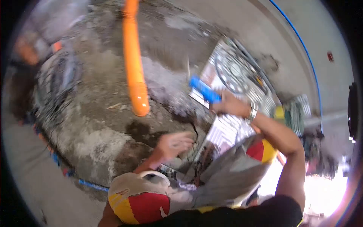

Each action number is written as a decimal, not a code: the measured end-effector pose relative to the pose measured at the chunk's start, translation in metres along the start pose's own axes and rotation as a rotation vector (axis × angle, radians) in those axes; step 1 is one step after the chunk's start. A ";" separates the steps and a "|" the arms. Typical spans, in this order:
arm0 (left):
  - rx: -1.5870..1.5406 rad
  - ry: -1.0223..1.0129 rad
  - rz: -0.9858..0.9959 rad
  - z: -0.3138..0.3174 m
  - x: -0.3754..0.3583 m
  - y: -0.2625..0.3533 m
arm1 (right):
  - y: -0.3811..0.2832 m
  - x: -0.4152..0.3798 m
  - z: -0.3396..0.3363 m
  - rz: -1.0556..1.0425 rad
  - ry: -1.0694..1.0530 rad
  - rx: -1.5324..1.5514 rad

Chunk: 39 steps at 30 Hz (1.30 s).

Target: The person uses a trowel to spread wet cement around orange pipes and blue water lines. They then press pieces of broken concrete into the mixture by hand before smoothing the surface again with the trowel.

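My right hand [226, 103], with a metal watch at the wrist, is closed around a blue bar-shaped tool [204, 89]. Its tip points up and left, close over a metal sheet; I cannot tell what kind of tool it is. My left hand [174, 145], smeared by motion, is over the dirt in front of my knee, fingers loosely stretched out and nothing visible in them. Beyond it a bright orange corrugated pipe [133, 64] hangs down over the broken ground, its rounded end toward me.
Rough dirt and rubble [94, 98] fill the middle. On the right lie a shiny ribbed metal sheet [231, 132] and a round metal disc [233, 68]. A blue cable [302, 41] runs along the far right floor. A grey coil-like heap [58, 81] lies at left.
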<state>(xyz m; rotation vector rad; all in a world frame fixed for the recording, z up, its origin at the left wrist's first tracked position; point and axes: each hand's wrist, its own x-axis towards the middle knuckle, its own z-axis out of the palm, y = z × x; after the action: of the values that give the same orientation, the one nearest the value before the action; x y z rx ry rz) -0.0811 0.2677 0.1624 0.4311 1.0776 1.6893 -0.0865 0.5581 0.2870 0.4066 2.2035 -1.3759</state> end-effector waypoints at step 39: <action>1.095 1.008 -0.588 -0.175 0.036 0.194 | -0.079 0.635 -0.409 -0.371 0.292 -1.157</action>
<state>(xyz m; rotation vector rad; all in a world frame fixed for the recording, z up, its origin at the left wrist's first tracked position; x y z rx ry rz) -0.3316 0.2108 0.2210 -0.1538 2.5541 0.5819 -0.7571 0.8810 0.1358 -0.2607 2.9548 0.0145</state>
